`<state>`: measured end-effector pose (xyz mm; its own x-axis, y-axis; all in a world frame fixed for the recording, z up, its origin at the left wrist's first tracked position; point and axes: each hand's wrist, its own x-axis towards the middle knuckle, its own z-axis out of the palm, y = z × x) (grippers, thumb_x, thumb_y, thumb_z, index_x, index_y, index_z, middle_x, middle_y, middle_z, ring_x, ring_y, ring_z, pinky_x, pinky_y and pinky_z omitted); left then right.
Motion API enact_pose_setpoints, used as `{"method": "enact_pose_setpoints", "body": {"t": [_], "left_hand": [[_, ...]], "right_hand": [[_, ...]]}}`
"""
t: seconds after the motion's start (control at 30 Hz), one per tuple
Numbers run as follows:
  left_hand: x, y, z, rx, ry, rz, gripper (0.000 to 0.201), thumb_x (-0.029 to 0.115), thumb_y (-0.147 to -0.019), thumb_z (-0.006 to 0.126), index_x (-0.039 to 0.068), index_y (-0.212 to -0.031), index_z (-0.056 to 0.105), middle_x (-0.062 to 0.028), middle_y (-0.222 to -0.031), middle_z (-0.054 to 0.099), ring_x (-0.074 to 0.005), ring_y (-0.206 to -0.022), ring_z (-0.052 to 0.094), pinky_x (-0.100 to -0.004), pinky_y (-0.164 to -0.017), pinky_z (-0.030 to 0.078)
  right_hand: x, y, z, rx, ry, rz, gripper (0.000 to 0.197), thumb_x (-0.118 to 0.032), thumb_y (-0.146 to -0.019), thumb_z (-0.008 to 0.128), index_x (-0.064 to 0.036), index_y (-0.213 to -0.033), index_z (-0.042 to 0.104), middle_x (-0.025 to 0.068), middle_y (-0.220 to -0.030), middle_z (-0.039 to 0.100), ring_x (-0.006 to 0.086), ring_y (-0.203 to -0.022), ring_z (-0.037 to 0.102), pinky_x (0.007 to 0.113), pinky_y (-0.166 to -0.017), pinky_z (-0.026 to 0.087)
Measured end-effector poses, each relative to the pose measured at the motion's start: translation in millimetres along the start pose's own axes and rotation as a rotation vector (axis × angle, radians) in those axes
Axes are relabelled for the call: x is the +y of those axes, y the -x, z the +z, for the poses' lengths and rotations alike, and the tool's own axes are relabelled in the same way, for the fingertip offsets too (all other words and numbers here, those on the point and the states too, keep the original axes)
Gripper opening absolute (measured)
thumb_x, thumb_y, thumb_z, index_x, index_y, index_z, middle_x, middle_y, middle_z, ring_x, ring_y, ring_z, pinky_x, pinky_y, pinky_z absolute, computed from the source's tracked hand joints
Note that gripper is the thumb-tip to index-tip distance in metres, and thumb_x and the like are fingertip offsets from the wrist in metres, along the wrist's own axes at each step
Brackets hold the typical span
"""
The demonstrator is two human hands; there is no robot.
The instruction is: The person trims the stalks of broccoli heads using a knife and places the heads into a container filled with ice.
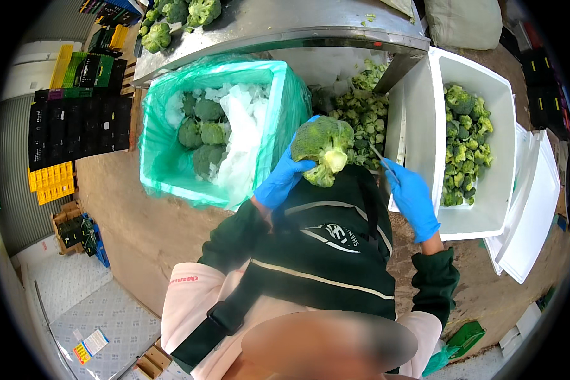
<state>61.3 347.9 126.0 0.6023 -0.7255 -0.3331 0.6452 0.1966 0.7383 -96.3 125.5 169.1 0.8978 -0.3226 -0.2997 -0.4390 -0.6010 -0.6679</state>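
My left hand (pixel 280 180), in a blue glove, is closed round a large head of broccoli (pixel 320 140) with its pale cut stem turned toward me. In my gloved right hand (pixel 411 193) is a small knife (pixel 382 159), its thin blade pointing up and left toward the broccoli but apart from it. Behind the broccoli lies a heap of trimmed broccoli pieces (pixel 364 120). To the left, a white box lined with green plastic (pixel 216 65) holds several whole heads among ice. On the right, a white foam box (pixel 475 221) contains cut florets (pixel 463 149).
A metal table (pixel 285 19) runs across the far side, with several broccoli heads (pixel 199 11) at its left. White foam lids (pixel 529 212) lean beside the right box. Stacked black crates (pixel 82 123) and yellow crates (pixel 52 182) stand far left. A green container (pixel 467 339) sits on the floor.
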Motion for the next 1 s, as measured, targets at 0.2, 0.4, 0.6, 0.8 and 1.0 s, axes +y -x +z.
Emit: {"method": "enact_pose_setpoints", "body": {"t": [0.2, 0.4, 0.6, 0.8, 1.0], "left_hand": [[-2, -28, 4, -0.029, -0.219, 0.176, 0.100, 0.009, -0.059, 0.081, 0.010, -0.141, 0.025, -0.0055, -0.142, 0.032, -0.0205, -0.129, 0.033, -0.0359, -0.109, 0.026], [-18, -51, 22, -0.146, -0.461, 0.513, 0.095, 0.010, -0.059, 0.084, 0.008, -0.136, 0.029, -0.0105, -0.139, 0.034, -0.0239, -0.127, 0.037, -0.0389, -0.105, 0.032], [-25, -57, 63, -0.265, -0.454, 0.426, 0.091, 0.010, -0.059, 0.085, 0.007, -0.133, 0.032, -0.0117, -0.138, 0.036, -0.0242, -0.125, 0.040, -0.0387, -0.103, 0.036], [-42, -68, 112, -0.448, -0.421, 0.378, 0.091, 0.009, -0.060, 0.084, 0.006, -0.134, 0.031, -0.0123, -0.137, 0.036, -0.0242, -0.126, 0.039, -0.0374, -0.105, 0.033], [-50, -78, 118, -0.426, -0.283, 0.350, 0.092, 0.022, -0.064, 0.081, 0.005, -0.137, 0.029, -0.0116, -0.138, 0.035, -0.0233, -0.128, 0.035, -0.0372, -0.107, 0.028]], "right_hand": [[-14, 8, -1, 0.127, 0.177, -0.212, 0.033, -0.012, -0.086, 0.054, -0.0096, -0.119, 0.055, 0.0132, -0.087, 0.060, 0.0348, -0.070, 0.059, 0.042, -0.059, 0.048], [4, 8, -8, 0.157, 0.522, -0.212, 0.035, -0.011, -0.084, 0.052, -0.0048, -0.119, 0.054, 0.0124, -0.083, 0.056, 0.0290, -0.062, 0.059, 0.041, -0.050, 0.047], [66, 17, -34, 0.134, 0.448, 0.176, 0.031, -0.011, -0.085, 0.049, -0.0053, -0.115, 0.056, 0.0180, -0.082, 0.062, 0.0364, -0.074, 0.059, 0.044, -0.063, 0.048], [20, 24, -48, 0.276, -0.291, 0.168, 0.024, -0.021, -0.077, 0.065, -0.0038, -0.094, 0.063, 0.0149, -0.082, 0.063, 0.0274, -0.074, 0.061, 0.034, -0.067, 0.048], [28, 9, -20, 0.693, -0.657, 0.107, 0.014, -0.005, -0.068, 0.066, 0.0000, -0.077, 0.056, 0.0014, -0.060, 0.047, 0.0078, -0.057, 0.042, 0.025, -0.052, 0.037]]}}
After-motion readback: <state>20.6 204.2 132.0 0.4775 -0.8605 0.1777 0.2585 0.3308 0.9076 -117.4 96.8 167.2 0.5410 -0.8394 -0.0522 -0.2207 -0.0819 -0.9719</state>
